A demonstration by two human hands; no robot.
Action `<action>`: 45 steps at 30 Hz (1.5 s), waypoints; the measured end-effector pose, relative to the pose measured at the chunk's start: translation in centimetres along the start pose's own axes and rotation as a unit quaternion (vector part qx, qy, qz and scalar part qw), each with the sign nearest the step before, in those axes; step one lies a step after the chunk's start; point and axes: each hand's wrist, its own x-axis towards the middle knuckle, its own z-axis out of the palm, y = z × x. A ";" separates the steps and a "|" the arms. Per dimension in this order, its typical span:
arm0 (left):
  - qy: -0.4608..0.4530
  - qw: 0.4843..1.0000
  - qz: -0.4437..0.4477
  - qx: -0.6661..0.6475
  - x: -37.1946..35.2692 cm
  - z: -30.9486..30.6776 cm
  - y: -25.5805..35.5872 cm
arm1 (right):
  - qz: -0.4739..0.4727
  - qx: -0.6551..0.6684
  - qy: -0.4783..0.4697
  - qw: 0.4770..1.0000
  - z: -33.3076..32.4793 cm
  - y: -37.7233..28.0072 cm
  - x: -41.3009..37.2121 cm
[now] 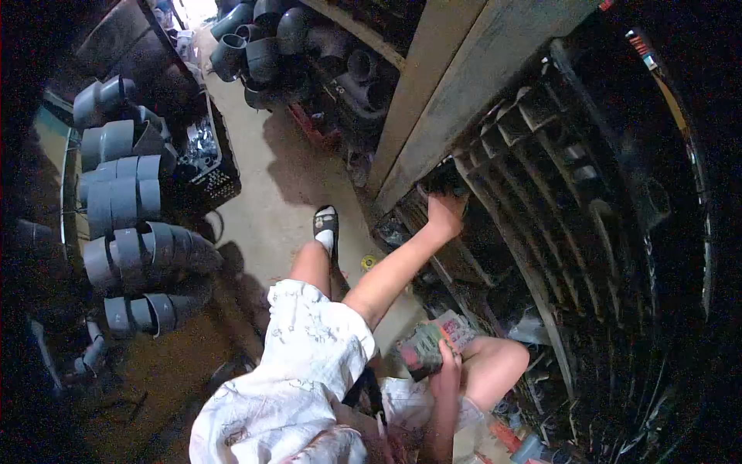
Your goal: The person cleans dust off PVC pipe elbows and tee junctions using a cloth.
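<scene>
Two bare hands of mine were at work beside a dark rack (pixel 533 255). My right hand (pixel 448 362) was partly closed around a printed packet (pixel 433 346), its fingers bent over the near edge. The packet, greenish grey with red patches, lay tilted in front of my bent knee (pixel 498 370), its printed face partly covered by those fingers. My left hand (pixel 446 213) was stretched well ahead of the right one, at the lower end of a thick board (pixel 456 100). Its fingers went into the shadow at the rack's edge, so I could not tell how far open they were or whether they had hold of anything.

To the right of my left hand, the rack's long curved slats ran away in rows. Just beyond my right hand, on the rack side, lay some clear plastic (pixel 529 329). Between my left forearm and my sandalled foot (pixel 326 224), a small yellow round thing (pixel 368 263) sat on the pale floor (pixel 255 162).

Well to the left of both hands stood stacks of grey pipe fittings (pixel 124 201), with a black crate (pixel 212 185) of shiny small pieces beside them. Farther ahead of my left hand, more dark pipe elbows (pixel 290 46) were heaped together.
</scene>
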 end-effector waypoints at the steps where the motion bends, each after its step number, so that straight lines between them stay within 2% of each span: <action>1: 0.073 0.997 0.022 -0.014 -0.4 0.0 -0.6 | 0.016 0.066 -0.004 0.998 0.4 -0.6 -0.3; 3: -0.027 0.997 0.033 -0.062 -0.2 -1.0 -1.3 | -0.028 0.071 -0.027 0.997 -1.3 1.3 1.3; 4: -0.078 0.992 0.043 -0.088 -0.1 -1.6 -1.2 | -0.027 0.124 -0.026 0.992 -0.5 0.7 0.6; 5: -0.047 0.991 0.037 -0.120 -0.6 -3.2 -1.3 | -0.025 0.178 -0.023 0.984 0.0 0.4 0.1; 7: 0.007 0.982 0.031 -0.185 -2.3 -6.3 -1.8 | -0.033 0.179 -0.027 0.983 -0.3 0.2 -0.4; 8: 0.077 0.974 0.031 -0.211 -3.0 -6.4 -1.8 | -0.029 0.178 -0.043 0.983 -0.3 0.0 -0.7; 11: 0.243 0.897 0.096 -0.356 -6.4 -8.8 -2.1 | -0.041 0.159 -0.064 0.984 0.0 -0.3 -1.6; 13: 0.192 0.851 0.035 -0.487 -9.7 -10.6 -2.2 | -0.048 0.170 -0.063 0.982 -0.9 1.3 0.1; 15: 0.142 0.756 -0.018 -0.639 -12.8 -9.3 -2.9 | -0.089 0.212 -0.097 0.968 -0.3 0.8 -0.9; 16: 0.121 0.674 -0.034 -0.728 -14.8 -10.2 -2.7 | -0.109 0.238 -0.101 0.960 -0.1 0.3 -1.7; 17: 0.045 0.663 -0.136 -0.735 -17.3 -12.2 -2.8 | -0.126 0.262 -0.104 0.951 -0.1 0.1 -2.5; 19: -0.024 0.497 -0.215 -0.841 -20.3 -10.8 -2.9 | -0.191 0.270 -0.059 0.942 -0.2 -0.1 -3.9; 21: -0.195 0.338 -0.250 -0.886 -24.0 -15.0 -2.6 | -0.266 0.292 -0.034 0.918 0.3 -0.7 -5.9; 22: -0.232 0.312 -0.257 -0.885 -25.1 -15.5 -2.8 | -0.282 0.260 -0.048 0.922 0.3 -0.4 -6.3; 25: -0.259 0.312 -0.275 -0.872 -28.0 -16.3 -2.1 | -0.313 0.148 -0.098 0.933 1.2 -0.2 -7.9; 27: -0.208 0.366 -0.304 -0.855 -29.1 -16.2 -1.4 | -0.218 -0.122 -0.132 0.959 2.5 -2.2 -10.3; 28: -0.194 0.384 -0.298 -0.852 -29.4 -16.0 -1.2 | -0.262 -0.105 -0.184 0.941 4.1 -2.6 -11.1; 30: -0.158 0.405 -0.271 -0.859 -28.9 -16.6 -1.1 | -0.332 -0.155 -0.187 0.912 5.0 -1.2 -10.9; 31: -0.158 0.440 -0.250 -0.848 -28.6 -17.1 -1.6 | -0.364 -0.181 -0.188 0.894 5.5 -0.7 -10.8; 33: -0.104 0.507 -0.151 -0.842 -28.3 -18.6 -1.8 | -0.507 -0.244 -0.166 0.810 5.5 0.8 -11.4; 34: -0.100 0.560 -0.116 -0.815 -28.7 -19.4 -1.8 | -0.574 -0.268 -0.144 0.760 5.5 1.5 -11.7; 35: -0.094 0.609 -0.079 -0.783 -29.0 -20.1 -1.8 | -0.578 -0.293 -0.139 0.749 5.1 1.2 -11.6; 36: -0.083 0.618 -0.087 -0.777 -29.5 -20.2 -1.5 | -0.582 -0.318 -0.135 0.736 4.7 0.9 -11.7; 39: -0.043 0.659 -0.072 -0.748 -31.2 -19.5 0.0 | -0.417 -0.161 -0.240 0.862 3.5 2.0 -7.6; 40: -0.023 0.679 -0.056 -0.731 -31.6 -18.7 0.4 | -0.315 -0.077 -0.241 0.915 3.9 -0.8 -10.8; 41: -0.013 0.618 -0.078 -0.782 -31.9 -18.2 1.1 | -0.208 0.010 -0.237 0.949 4.3 -3.6 -13.9; 43: -0.051 0.505 -0.158 -0.847 -31.6 -17.9 0.7 | -0.435 -0.141 -0.189 0.869 4.6 -1.8 -12.9; 44: -0.044 0.463 -0.184 -0.866 -31.1 -18.6 0.8 | -0.462 -0.116 -0.203 0.856 4.6 -1.9 -13.4; 45: -0.035 0.475 -0.163 -0.864 -30.8 -19.0 0.5 | -0.489 -0.091 -0.218 0.840 4.8 -2.4 -14.0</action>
